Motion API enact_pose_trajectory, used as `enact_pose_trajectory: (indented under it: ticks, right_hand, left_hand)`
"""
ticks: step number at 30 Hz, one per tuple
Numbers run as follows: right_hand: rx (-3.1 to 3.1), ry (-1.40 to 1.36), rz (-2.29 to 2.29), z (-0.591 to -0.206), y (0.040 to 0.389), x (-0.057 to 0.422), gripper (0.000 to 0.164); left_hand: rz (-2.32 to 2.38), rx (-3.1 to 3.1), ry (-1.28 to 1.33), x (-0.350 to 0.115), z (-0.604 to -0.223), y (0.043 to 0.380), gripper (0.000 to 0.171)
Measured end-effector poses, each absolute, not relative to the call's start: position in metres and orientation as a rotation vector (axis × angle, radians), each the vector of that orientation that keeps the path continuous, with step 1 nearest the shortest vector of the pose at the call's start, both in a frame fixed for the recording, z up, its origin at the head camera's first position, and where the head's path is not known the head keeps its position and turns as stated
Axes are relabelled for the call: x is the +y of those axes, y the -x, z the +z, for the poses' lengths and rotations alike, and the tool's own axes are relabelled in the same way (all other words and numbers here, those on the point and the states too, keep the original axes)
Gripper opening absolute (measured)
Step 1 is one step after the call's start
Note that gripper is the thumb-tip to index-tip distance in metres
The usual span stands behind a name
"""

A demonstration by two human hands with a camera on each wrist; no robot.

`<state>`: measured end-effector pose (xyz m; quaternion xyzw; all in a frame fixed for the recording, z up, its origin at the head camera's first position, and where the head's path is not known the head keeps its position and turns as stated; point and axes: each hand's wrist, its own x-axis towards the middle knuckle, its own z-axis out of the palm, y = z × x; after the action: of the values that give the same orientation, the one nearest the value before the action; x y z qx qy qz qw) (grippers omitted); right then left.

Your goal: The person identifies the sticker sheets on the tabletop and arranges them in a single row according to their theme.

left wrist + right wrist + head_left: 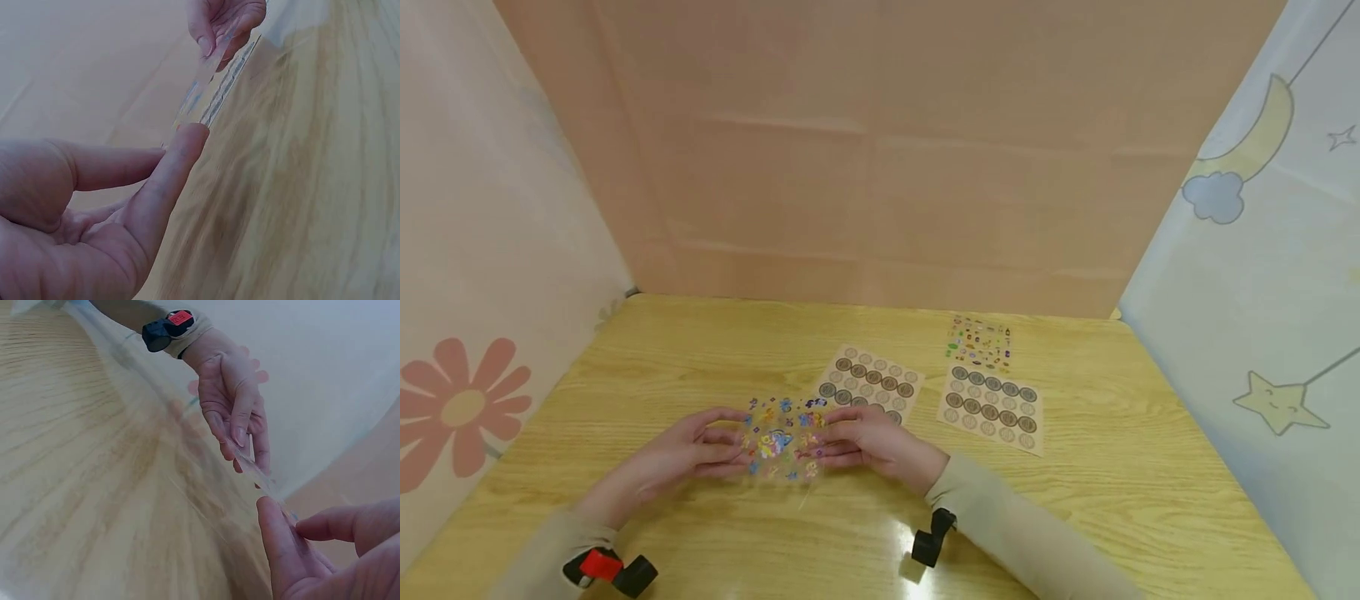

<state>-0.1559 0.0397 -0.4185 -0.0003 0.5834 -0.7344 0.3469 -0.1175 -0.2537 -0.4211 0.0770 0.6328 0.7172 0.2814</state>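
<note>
Between both hands, a clear sticker sheet (782,442) with colorful cartoon figures is held slightly above the table. My left hand (711,446) pinches its left edge between thumb and fingers; the left wrist view shows the left hand (119,206) close up with the sheet nearly edge-on. At the opposite edge, my right hand (868,442) pinches the sheet the same way, thumb against fingers. Behind the right hand lies a tan sheet of round stickers (880,375), partly covered by that hand and the clear sheet.
A second tan sheet of round stickers (992,408) lies to the right. Beyond it is another clear sheet with small colorful stickers (981,342). The wooden table (1120,500) is bounded by a peach back panel (880,167) and printed side panels.
</note>
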Motion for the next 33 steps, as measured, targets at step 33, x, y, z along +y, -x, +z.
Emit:
enact_pose_trajectory:
  ticks: [33]
  right_hand:
    - [1.381,0.045,-1.848,-0.421,0.144,0.022,0.042]
  left_hand:
    - [1.900,1.731,-0.069,-0.294,-0.429,0.096,0.054]
